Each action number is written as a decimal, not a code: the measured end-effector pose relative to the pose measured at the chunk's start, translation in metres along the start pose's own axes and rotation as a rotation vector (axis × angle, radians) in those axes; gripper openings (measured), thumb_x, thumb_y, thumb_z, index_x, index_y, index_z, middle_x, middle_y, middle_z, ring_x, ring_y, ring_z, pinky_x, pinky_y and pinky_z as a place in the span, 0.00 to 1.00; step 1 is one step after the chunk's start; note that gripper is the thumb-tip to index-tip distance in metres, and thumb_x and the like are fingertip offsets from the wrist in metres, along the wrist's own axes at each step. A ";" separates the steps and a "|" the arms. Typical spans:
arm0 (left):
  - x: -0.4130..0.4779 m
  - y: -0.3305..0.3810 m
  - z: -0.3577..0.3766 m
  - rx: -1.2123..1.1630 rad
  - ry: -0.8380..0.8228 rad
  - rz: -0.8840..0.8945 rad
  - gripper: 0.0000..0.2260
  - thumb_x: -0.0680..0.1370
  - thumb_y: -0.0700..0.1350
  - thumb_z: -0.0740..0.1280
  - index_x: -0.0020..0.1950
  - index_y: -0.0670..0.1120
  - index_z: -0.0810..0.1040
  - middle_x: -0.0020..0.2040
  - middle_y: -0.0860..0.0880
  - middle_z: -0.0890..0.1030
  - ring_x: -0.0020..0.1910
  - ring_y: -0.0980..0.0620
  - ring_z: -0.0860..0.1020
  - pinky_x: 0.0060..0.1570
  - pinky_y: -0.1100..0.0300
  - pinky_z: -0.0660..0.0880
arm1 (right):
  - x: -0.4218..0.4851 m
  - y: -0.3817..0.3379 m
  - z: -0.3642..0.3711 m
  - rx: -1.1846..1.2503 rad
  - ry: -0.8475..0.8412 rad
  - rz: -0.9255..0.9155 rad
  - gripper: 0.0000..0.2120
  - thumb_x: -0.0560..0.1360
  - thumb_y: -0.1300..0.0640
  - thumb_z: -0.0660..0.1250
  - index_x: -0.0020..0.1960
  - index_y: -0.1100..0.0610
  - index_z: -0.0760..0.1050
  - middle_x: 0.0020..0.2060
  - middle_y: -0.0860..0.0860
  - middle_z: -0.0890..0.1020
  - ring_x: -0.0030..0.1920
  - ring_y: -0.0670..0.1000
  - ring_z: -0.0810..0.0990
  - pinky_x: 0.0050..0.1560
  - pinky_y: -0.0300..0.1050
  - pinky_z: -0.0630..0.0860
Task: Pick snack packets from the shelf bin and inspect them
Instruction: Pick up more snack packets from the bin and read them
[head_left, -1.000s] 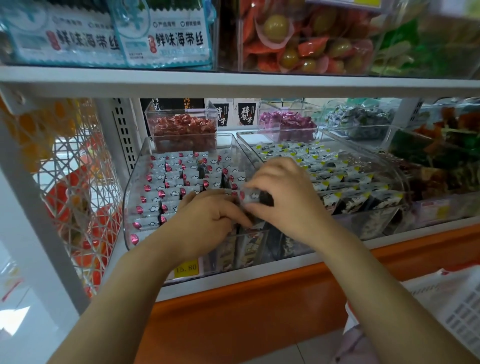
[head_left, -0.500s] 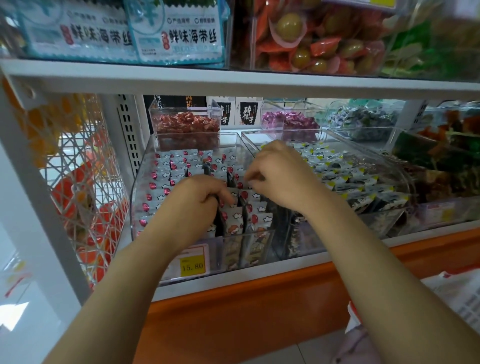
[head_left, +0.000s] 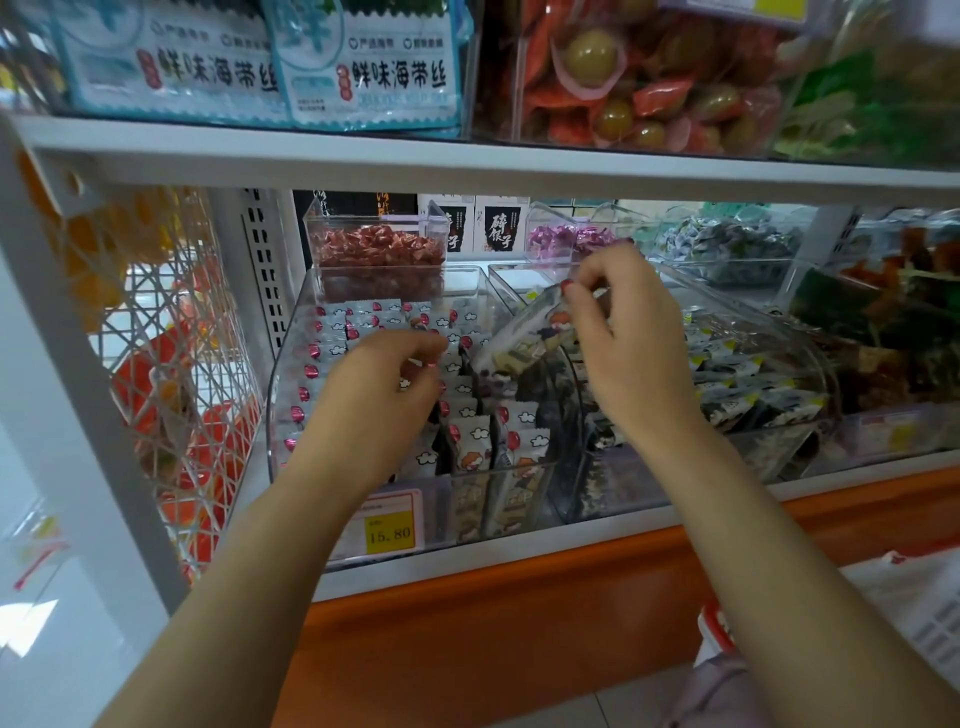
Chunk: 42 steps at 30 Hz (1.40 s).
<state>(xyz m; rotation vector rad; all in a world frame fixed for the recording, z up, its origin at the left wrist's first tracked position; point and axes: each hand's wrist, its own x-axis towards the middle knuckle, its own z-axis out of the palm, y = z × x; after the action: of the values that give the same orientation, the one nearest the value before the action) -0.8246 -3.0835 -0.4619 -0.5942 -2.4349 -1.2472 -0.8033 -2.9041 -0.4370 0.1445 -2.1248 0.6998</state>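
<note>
Your right hand (head_left: 626, 358) pinches a snack packet (head_left: 524, 340) above the clear bin (head_left: 281, 426); your left hand (head_left: 382, 387) curls over it, grip unclear.

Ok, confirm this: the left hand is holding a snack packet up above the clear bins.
Not right. In the head view it is the right hand that pinches the snack packet up above the clear bins. The left hand is lower, over the packets in the bin.
</note>
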 end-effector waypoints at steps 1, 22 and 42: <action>0.000 0.000 0.001 -0.024 -0.010 -0.002 0.15 0.79 0.40 0.61 0.65 0.47 0.74 0.54 0.54 0.76 0.44 0.62 0.72 0.37 0.83 0.65 | -0.003 -0.002 -0.003 0.082 0.031 0.027 0.04 0.79 0.62 0.59 0.45 0.61 0.69 0.38 0.55 0.74 0.36 0.53 0.74 0.34 0.44 0.69; 0.001 0.005 -0.002 -1.193 0.056 -0.508 0.06 0.77 0.35 0.63 0.46 0.43 0.77 0.34 0.50 0.74 0.26 0.59 0.74 0.27 0.70 0.72 | -0.033 0.006 -0.005 1.383 -0.025 0.816 0.11 0.73 0.74 0.61 0.53 0.67 0.75 0.32 0.54 0.83 0.34 0.51 0.84 0.35 0.38 0.80; -0.005 0.004 0.002 -0.795 -0.064 -0.254 0.09 0.74 0.40 0.68 0.53 0.48 0.74 0.52 0.43 0.81 0.46 0.48 0.84 0.46 0.61 0.80 | -0.037 0.005 -0.002 0.899 -0.065 0.536 0.10 0.75 0.67 0.65 0.45 0.54 0.80 0.45 0.55 0.82 0.46 0.51 0.84 0.43 0.43 0.81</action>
<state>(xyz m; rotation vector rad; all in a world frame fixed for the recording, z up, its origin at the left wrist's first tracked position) -0.8184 -3.0811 -0.4625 -0.5195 -2.0325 -2.3545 -0.7814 -2.9041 -0.4671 0.0742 -1.7580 1.9548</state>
